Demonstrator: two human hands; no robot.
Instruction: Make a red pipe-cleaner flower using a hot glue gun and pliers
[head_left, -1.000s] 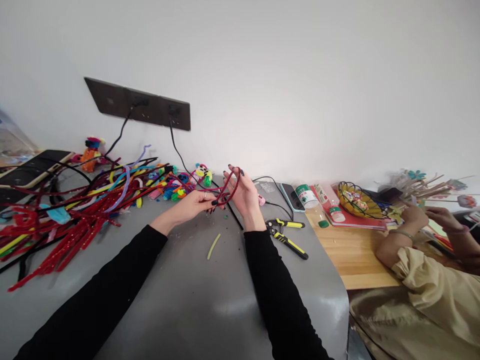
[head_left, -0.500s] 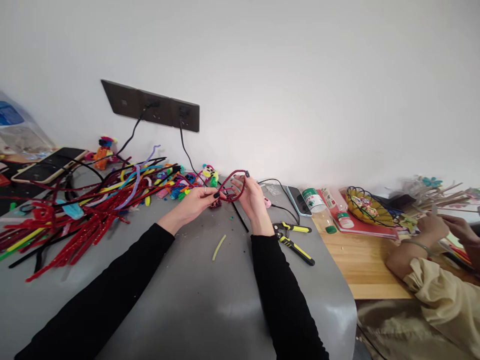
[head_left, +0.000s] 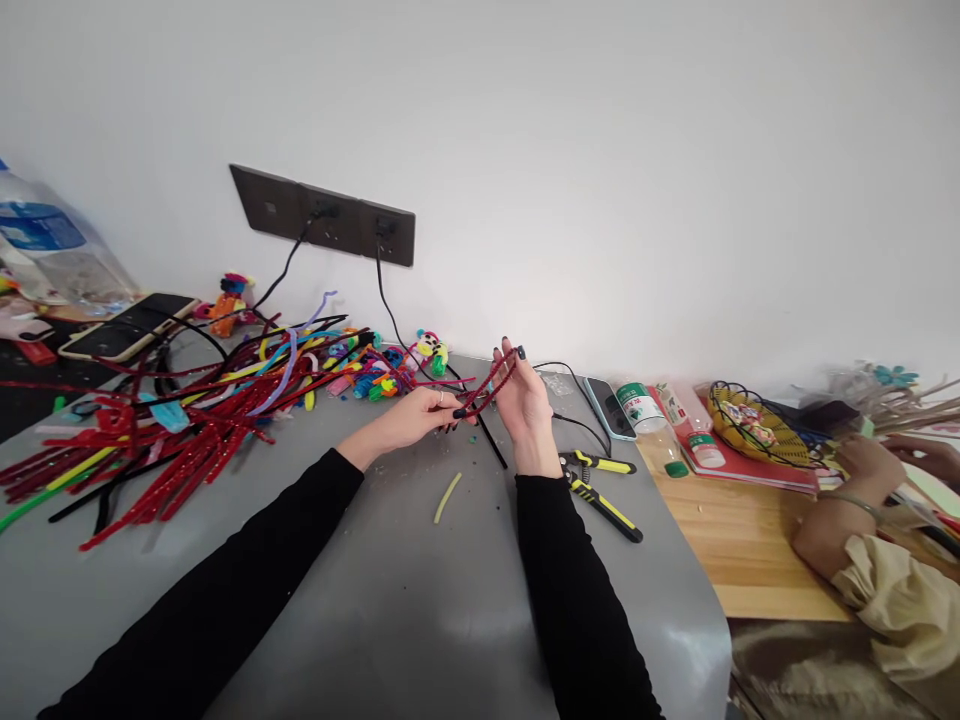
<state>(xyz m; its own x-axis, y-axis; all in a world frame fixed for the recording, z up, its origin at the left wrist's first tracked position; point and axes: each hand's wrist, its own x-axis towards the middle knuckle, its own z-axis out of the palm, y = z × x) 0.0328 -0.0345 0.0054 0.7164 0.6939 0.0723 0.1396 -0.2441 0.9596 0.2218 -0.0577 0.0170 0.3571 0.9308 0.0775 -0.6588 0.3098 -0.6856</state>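
Up goes the dark-red fuzzy strand (head_left: 493, 391), held in a loop between both hands, above and to the left of the yellow-handled pliers (head_left: 606, 494)! By the left hand (head_left: 414, 418), farther left of the pliers, the loop's lower end is pinched, thumb and fingers drawn together, knuckles up, the forearm slanted in from the lower left. By the right hand (head_left: 528, 410), just above and left of the pliers, the upper end is caught at the thumb tip; the palm is turned inward, half open, with the fingers raised and lightly curled. The exact finger contact there seems too small to be made out. Left of the pliers, a short yellow-green piece (head_left: 447, 498) is seen lying on the table (head_left: 420, 625).
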